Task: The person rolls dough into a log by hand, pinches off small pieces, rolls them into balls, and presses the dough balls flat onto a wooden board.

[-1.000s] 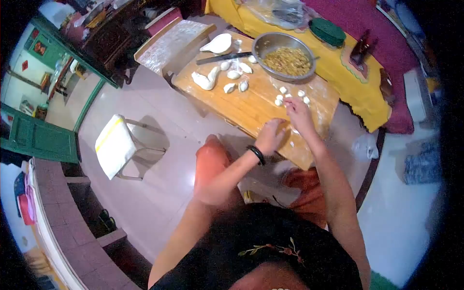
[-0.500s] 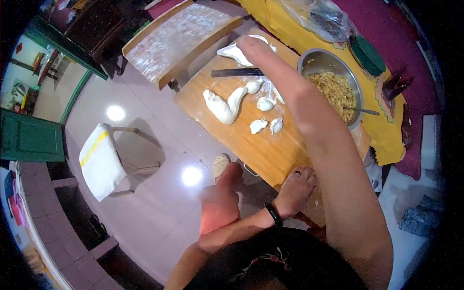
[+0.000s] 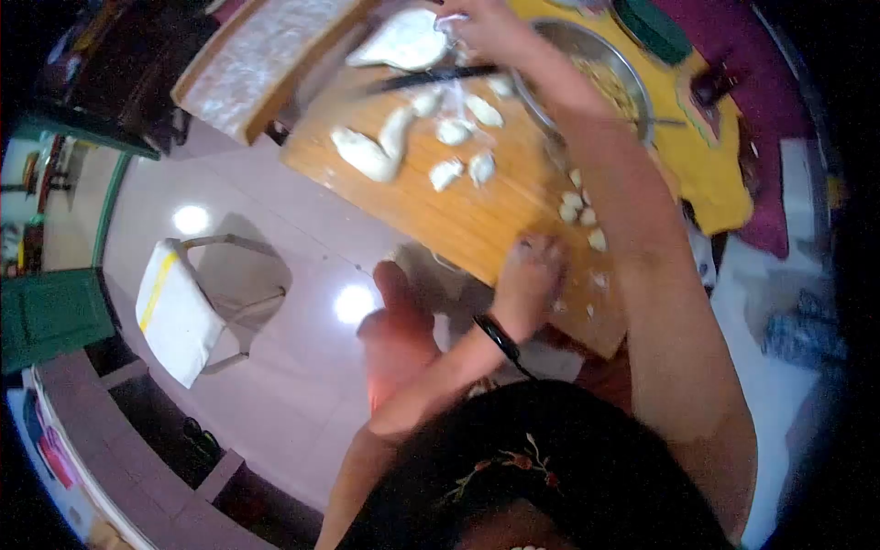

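My right hand [image 3: 477,23] reaches to the far edge of the wooden board [image 3: 394,206], beside a white floury mound [image 3: 403,41]; its fingers are bent, and whether they hold anything is too blurred to tell. My left hand [image 3: 533,270], with a black band at the wrist, rests at the board's near edge, its fingers curled and partly hidden. A dark knife [image 3: 431,81] lies below the mound. Several dough pieces [image 3: 453,132] and a bent dough roll [image 3: 371,156] lie on the board. Small dough lumps [image 3: 577,209] sit right of my left hand.
A metal bowl of filling [image 3: 600,78] with a utensil stands behind my right forearm. A floured tray [image 3: 266,60] is at the upper left. A stool with a white cover [image 3: 179,312] stands on the floor at left. A green round object [image 3: 651,27] lies on the yellow cloth [image 3: 715,183].
My right hand has gone from the small dough lumps to the far edge beside the floury mound. My left hand stays near the board's near edge. The view has shifted.
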`<state>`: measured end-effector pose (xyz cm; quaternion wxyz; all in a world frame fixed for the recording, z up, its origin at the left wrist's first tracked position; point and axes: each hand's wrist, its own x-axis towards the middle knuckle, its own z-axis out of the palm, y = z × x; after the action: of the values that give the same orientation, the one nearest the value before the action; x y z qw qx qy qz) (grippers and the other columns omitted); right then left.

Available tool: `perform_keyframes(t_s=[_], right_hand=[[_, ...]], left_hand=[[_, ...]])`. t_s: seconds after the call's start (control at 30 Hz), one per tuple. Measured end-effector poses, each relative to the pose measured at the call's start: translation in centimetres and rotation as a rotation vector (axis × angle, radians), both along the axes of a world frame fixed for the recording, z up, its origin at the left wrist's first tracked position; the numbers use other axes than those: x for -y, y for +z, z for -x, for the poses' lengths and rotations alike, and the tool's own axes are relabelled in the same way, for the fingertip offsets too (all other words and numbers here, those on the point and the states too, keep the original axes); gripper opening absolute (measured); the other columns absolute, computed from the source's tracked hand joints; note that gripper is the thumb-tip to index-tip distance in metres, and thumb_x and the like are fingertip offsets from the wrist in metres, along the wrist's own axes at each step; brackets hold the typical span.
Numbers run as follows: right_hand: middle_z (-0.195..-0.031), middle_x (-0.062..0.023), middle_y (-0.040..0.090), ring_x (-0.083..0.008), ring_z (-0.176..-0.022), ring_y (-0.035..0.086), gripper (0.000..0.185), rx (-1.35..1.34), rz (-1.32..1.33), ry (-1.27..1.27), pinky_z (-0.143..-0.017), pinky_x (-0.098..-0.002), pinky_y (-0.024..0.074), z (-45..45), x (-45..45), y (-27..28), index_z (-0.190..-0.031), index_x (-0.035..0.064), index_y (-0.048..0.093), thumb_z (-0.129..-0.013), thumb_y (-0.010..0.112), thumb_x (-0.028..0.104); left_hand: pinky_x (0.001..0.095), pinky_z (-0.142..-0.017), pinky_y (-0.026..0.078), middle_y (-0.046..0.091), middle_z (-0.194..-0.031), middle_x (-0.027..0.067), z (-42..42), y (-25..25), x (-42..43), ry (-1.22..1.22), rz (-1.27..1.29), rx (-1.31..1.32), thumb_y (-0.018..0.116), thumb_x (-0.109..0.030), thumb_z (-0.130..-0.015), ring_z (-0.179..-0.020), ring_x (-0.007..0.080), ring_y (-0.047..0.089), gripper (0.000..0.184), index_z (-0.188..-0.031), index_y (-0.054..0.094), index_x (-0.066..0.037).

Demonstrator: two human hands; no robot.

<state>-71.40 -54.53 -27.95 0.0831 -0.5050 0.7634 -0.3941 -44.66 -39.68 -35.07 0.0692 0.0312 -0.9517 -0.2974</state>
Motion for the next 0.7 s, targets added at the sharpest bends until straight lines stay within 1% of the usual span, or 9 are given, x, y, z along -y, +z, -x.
perform_keyframes(t_s=[0.03, 0.07, 0.13, 0.2, 0.3, 0.33, 0.43, 0.57, 0.7], right_hand=[[-0.099, -0.019, 0.068, -0.026, -0.092, 0.064, 0.027, 0.0, -0.079, 0.045, -0.082, -0.0364, 0.0488, -2.1, -4.8, 4.4, -0.112, 0.0, 0.064, -0.09, 0.055, 0.012], [-0.08, -0.0025, 0.067, -0.0084, -0.067, 0.058, 0.025, 0.08, -0.064, 0.063, -0.058, -0.0265, 0.0468, 0.3, -8.4, 2.1, -0.112, 0.0043, 0.068, -0.092, 0.06, 0.018], [-0.079, 0.0, 0.065, -0.0049, -0.062, 0.056, 0.023, 0.19, -0.206, -0.075, -0.051, -0.0215, 0.0428, -3.8, -15.9, 6.9, -0.112, 0.0052, 0.067, -0.095, 0.055, 0.012], [-0.081, -0.0002, 0.065, -0.0054, -0.062, 0.057, 0.026, 0.546, -0.127, -0.203, -0.05, -0.0197, 0.0437, -4.9, -21.5, 4.1, -0.114, 0.006, 0.066, -0.095, 0.049, 0.005], [-0.086, -0.0008, 0.066, -0.0065, -0.065, 0.06, 0.028, 0.444, -0.2, -0.158, -0.056, -0.0207, 0.0493, -4.2, -27.9, 2.7, -0.115, 0.0034, 0.064, -0.094, 0.046, 0.002], [-0.094, -0.0038, 0.067, -0.0097, -0.073, 0.065, 0.028, 0.649, 0.008, -0.222, -0.066, -0.0244, 0.0542, -3.8, -28.9, 1.9, -0.116, -0.0002, 0.062, -0.092, 0.048, 0.003], [-0.098, -0.0063, 0.068, -0.0144, -0.081, 0.068, 0.032, 0.503, -0.204, -0.303, -0.076, -0.0291, 0.0556, -5.5, -30.4, 0.9, -0.118, -0.0028, 0.061, -0.091, 0.044, 0.0], [-0.109, -0.0091, 0.066, -0.0172, -0.094, 0.067, 0.04, 0.393, 0.05, -0.447, -0.083, -0.0297, 0.0536, -2.8, -35.2, -4.9, -0.121, -0.0019, 0.061, -0.086, 0.041, -0.002], [-0.126, -0.0164, 0.06, -0.0272, -0.119, 0.056, 0.045, 0.215, -0.035, -0.369, -0.105, -0.0369, 0.0408, -3.5, -37.7, -6.0, -0.123, 0.0025, 0.061, -0.081, 0.045, -0.003]], left_hand=[[0.0432, -0.091, 0.046, 0.06, -0.116, 0.0161, 0.0, 0.6, 0.2, 0.035, -0.13, -0.028, 0.06, -0.012, -0.084, -0.11, 0.0363, 0.054, 0.027, -0.109, 0.062, -0.001], [0.0447, -0.09, 0.046, 0.06, -0.116, 0.0169, -0.1, 0.8, 0.4, 0.078, -0.247, -0.059, 0.062, -0.011, -0.083, -0.107, 0.0384, 0.055, 0.027, -0.108, 0.061, -0.001], [0.0462, -0.088, 0.047, 0.06, -0.116, 0.0189, -0.3, -0.2, 0.4, 0.101, -0.274, -0.168, 0.064, -0.01, -0.082, -0.104, 0.0409, 0.056, 0.028, -0.108, 0.061, 0.0], [0.0467, -0.09, 0.047, 0.059, -0.12, 0.0205, -0.5, 0.2, 0.2, 0.116, -0.298, -0.13, 0.062, -0.011, -0.085, -0.105, 0.0416, 0.057, 0.028, -0.11, 0.061, 0.0], [0.0462, -0.095, 0.045, 0.056, -0.125, 0.0213, 0.2, -0.8, -0.9, 0.136, -0.276, -0.171, 0.061, -0.011, -0.088, -0.111, 0.0416, 0.055, 0.034, -0.119, 0.058, 0.0], [0.046, -0.097, 0.044, 0.055, -0.128, 0.0219, 0.6, -1.2, -1.2, 0.135, -0.267, -0.171, 0.06, -0.012, -0.089, -0.113, 0.0418, 0.053, 0.037, -0.123, 0.056, 0.0], [0.0459, -0.101, 0.042, 0.052, -0.133, 0.0239, 2.0, -1.6, -2.1, 0.132, -0.245, -0.201, 0.059, -0.012, -0.09, -0.119, 0.0427, 0.05, 0.043, -0.13, 0.052, 0.0], [0.0471, -0.102, 0.042, 0.051, -0.132, 0.0266, 4.6, -2.0, -3.0, 0.162, -0.224, -0.28, 0.064, -0.011, -0.086, -0.121, 0.0434, 0.049, 0.044, -0.125, 0.054, 0.005], [0.0469, -0.105, 0.039, 0.048, -0.136, 0.0288, 8.2, -2.5, -3.4, 0.157, -0.262, -0.258, 0.063, -0.016, -0.087, -0.125, 0.0448, 0.046, 0.047, -0.128, 0.052, 0.004]])
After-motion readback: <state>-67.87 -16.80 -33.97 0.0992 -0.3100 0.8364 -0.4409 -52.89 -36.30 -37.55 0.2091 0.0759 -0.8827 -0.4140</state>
